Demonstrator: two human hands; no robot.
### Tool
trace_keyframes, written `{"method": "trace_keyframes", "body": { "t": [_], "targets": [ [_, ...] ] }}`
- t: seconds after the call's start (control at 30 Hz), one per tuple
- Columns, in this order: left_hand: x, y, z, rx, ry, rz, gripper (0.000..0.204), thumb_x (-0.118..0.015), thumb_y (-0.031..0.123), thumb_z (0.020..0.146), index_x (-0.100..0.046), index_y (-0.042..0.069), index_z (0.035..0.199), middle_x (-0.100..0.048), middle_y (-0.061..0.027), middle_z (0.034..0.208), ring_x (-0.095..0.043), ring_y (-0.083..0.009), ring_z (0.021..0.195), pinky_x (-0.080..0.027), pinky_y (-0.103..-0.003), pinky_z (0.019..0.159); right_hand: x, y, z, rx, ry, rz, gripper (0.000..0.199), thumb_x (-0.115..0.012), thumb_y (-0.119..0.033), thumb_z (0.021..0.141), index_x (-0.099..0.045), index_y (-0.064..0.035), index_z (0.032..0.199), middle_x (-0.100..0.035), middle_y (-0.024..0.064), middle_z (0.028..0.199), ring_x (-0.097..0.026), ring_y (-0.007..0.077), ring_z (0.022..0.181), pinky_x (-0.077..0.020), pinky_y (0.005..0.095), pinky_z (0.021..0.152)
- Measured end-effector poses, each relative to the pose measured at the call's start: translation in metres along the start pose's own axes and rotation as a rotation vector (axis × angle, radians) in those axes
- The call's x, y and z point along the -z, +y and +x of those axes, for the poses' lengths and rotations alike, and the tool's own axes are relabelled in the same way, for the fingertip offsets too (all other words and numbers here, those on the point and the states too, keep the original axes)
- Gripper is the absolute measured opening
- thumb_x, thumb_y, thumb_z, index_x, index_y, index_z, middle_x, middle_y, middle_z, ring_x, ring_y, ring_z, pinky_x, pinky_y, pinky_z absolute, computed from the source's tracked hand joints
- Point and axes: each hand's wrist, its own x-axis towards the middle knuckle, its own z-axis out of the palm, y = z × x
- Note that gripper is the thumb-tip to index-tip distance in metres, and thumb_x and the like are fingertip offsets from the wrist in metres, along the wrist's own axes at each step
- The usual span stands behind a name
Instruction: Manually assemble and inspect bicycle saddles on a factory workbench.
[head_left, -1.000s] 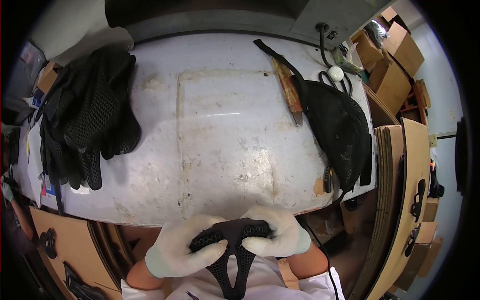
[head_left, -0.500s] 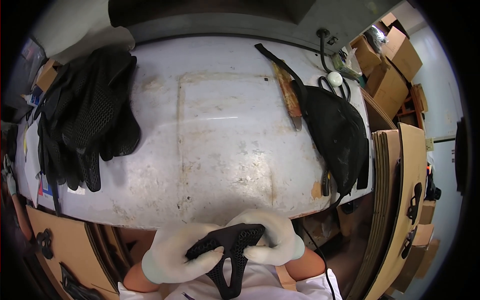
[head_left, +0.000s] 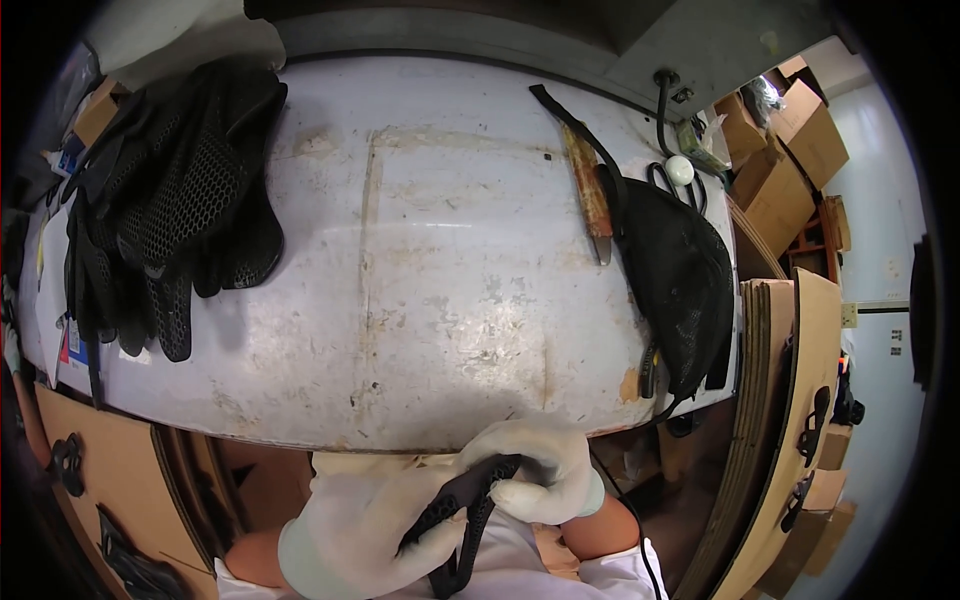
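Observation:
In front of my lap, below the table's near edge, I hold a black honeycomb-mesh piece [head_left: 462, 493] with a long opening, shaped like a shoe upper. My left hand [head_left: 365, 520], in a white glove, is closed round its left side. My right hand [head_left: 550, 478], gloved the same way, pinches its upper right part between thumb and fingers. The piece is folded narrow, and the gloves hide parts of it. A heap of similar black mesh pieces [head_left: 185, 220] lies on the left of the white table [head_left: 450, 260].
On the table's right lie a black mesh pouch with a strap [head_left: 670, 285], a worn tool with an orange-brown handle [head_left: 586, 185] and a white ball-shaped knob [head_left: 679, 170]. Cardboard sheets [head_left: 765, 400] stand at the right; another board [head_left: 95, 480] is at lower left.
The mesh piece has gone from spread out to folded narrow between my hands. My left hand has turned and shifted slightly down. The whole view has tilted a little.

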Motion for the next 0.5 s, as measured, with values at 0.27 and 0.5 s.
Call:
{"method": "trace_keyframes", "body": {
  "t": [0.27, 0.5],
  "targets": [
    [0.003, 0.001, -0.001, -0.048, -0.071, 0.136, 0.033, -0.080, 0.021, 0.089, -0.072, 0.000, 0.113, -0.072, -0.0095, 0.072, -0.071, -0.0226, 0.059, -0.054, -0.030, 0.054, -0.002, 0.002, -0.004, -0.051, 0.037, 0.053, 0.025, -0.066, -0.006, 0.081, -0.074, 0.0116, 0.097, -0.076, 0.0213, 0.087, -0.073, 0.0264, 0.074, -0.0563, 0.0334, 0.067],
    [-0.005, -0.007, -0.003, -0.094, 0.030, 0.112, 0.031, -0.080, 0.020, 0.089, -0.072, -0.001, 0.111, -0.073, -0.0098, 0.074, -0.071, -0.0219, 0.058, -0.054, -0.031, 0.053, -0.010, -0.006, -0.003, -0.163, 0.081, 0.114, 0.022, -0.066, -0.011, 0.090, -0.074, 0.0092, 0.094, -0.073, 0.0151, 0.079, -0.067, 0.0206, 0.066, -0.0505, 0.0324, 0.060]
  ]
}}
